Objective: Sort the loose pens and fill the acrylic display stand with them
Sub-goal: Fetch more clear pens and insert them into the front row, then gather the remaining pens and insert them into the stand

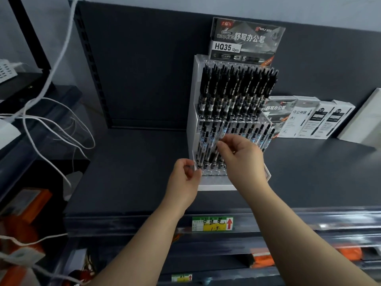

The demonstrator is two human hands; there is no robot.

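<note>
Your right hand [241, 155] extends in from the lower right on a bare forearm, wrist bent left, back of the hand toward the camera. Its grip is clamped on a pen [224, 129]: thumb and fingertips pinch the clear barrel low down. The pen is tilted, black top up and right, over the lower tier of the stand [192, 96].

Your left hand [185, 176] sits below-left of that grip, forearm bare and fingers curled. Thumb and index close at the stand's front-left corner on something small and grey. Can't tell if that's the stand's edge or a pen tip, so I can't tell this grip's state.

The stand is stepped clear acrylic with a white side wall and holed rails. Above the right grip, the upper pens [237, 89] stand packed in a row: black glossy tops with clips, clear barrels. Right of the grip, the lower pens [260, 134] lean upright, thinner, with blue-tinted labels.

A glossy printed card [245, 42] marked HQ35 tops the stand. Flat pen boxes [309, 118] lie well right of the grip. The shelf [134, 162] is dark and matte. A yellow-green tag [212, 223] sits on its front edge, below both hands.
</note>
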